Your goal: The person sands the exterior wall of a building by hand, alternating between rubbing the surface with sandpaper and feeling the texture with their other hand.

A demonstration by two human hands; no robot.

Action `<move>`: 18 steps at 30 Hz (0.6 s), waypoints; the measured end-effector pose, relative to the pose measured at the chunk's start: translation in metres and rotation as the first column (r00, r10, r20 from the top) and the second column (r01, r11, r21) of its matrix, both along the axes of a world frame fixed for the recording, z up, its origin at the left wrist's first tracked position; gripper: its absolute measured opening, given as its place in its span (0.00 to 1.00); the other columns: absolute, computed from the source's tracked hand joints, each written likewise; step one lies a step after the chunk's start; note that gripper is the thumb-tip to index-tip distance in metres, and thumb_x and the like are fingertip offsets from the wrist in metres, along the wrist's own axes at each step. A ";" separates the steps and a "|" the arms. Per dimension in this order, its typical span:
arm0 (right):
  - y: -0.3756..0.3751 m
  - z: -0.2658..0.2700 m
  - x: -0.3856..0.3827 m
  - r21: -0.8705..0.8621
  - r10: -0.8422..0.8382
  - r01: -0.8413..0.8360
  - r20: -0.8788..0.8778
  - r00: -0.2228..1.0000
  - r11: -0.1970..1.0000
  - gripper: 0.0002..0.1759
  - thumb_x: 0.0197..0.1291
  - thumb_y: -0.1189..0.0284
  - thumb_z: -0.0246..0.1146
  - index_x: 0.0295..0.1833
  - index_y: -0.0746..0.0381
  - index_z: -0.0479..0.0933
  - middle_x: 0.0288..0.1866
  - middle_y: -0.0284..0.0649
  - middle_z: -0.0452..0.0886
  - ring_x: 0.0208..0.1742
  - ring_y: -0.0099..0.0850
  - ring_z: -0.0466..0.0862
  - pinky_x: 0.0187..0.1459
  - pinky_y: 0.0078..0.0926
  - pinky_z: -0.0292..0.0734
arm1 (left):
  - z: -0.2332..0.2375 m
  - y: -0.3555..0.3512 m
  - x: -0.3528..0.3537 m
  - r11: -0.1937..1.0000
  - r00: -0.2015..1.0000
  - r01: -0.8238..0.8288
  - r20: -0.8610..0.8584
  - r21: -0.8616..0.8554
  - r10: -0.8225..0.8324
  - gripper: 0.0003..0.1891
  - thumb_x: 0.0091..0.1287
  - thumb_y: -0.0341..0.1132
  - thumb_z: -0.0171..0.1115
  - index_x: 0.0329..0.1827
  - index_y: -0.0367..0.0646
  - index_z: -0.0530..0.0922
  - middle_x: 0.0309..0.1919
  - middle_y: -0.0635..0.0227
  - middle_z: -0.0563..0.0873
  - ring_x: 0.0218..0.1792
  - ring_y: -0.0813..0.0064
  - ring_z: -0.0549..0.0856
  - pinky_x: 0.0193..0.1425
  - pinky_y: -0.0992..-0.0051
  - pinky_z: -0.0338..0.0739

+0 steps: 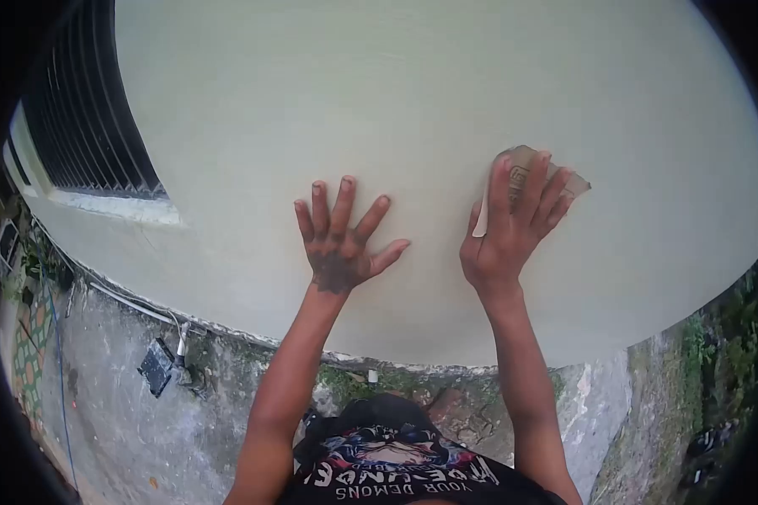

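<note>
Against a pale, smooth wall (396, 101), my left hand (337, 240) lies flat with its fingers spread and nothing in it. To its right, my right hand (514, 215) presses a worn piece of brownish sandpaper (520, 160) to the wall. The sheet shows printed marks between my fingers, and its torn edges stick out beyond the fingertips and beside the thumb. Its side against the wall is hidden.
A barred window (93, 109) with a white sill (118, 206) is at the upper left. Below the wall are concrete ground (118, 404), a dark object (156, 368), a white pipe (130, 301), a blue cord (61, 396) and plants (733, 337) at the right.
</note>
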State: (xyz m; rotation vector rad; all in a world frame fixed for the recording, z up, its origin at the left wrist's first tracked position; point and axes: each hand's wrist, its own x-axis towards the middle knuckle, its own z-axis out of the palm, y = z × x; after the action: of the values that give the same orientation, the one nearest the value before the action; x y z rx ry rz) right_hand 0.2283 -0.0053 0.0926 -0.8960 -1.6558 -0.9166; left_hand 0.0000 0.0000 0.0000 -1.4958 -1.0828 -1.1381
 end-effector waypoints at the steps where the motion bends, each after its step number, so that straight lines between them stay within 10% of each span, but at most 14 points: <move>1: 0.001 0.011 0.005 0.031 -0.007 0.008 -0.038 0.999 0.999 0.36 0.68 0.68 0.58 0.83 0.48 0.65 0.88 0.50 0.54 0.89 0.57 0.43 0.82 0.59 0.22 | -0.011 0.001 -0.004 0.999 0.997 0.018 0.072 0.031 -0.020 0.46 0.67 0.75 0.53 0.84 0.61 0.64 0.85 0.53 0.56 0.85 0.41 0.48 0.85 0.38 0.34; 9: -0.010 0.112 -0.218 0.066 -0.043 0.035 0.130 0.991 0.997 0.40 0.59 0.71 0.62 0.81 0.47 0.68 0.85 0.43 0.61 0.87 0.53 0.52 0.83 0.60 0.36 | -0.066 -0.004 -0.085 0.996 0.958 0.087 0.274 0.020 -0.089 0.42 0.69 0.68 0.55 0.83 0.56 0.65 0.83 0.46 0.58 0.84 0.37 0.49 0.85 0.39 0.35; 18: -0.005 0.032 -0.331 0.182 -0.060 -0.102 0.713 0.699 0.978 0.34 0.75 0.53 0.46 0.82 0.52 0.64 0.88 0.34 0.56 0.89 0.41 0.48 0.87 0.52 0.32 | -0.146 -0.002 -0.121 0.987 0.958 0.140 0.264 -0.077 -0.115 0.43 0.67 0.68 0.60 0.81 0.55 0.66 0.82 0.61 0.62 0.83 0.44 0.54 0.83 0.35 0.44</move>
State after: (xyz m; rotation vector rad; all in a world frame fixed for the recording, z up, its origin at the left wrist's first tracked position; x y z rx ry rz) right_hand -0.1024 -0.0103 0.1245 -0.3627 -2.1556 -1.5265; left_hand -0.1207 -0.0022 -0.1457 -1.5384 -1.2454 -1.4205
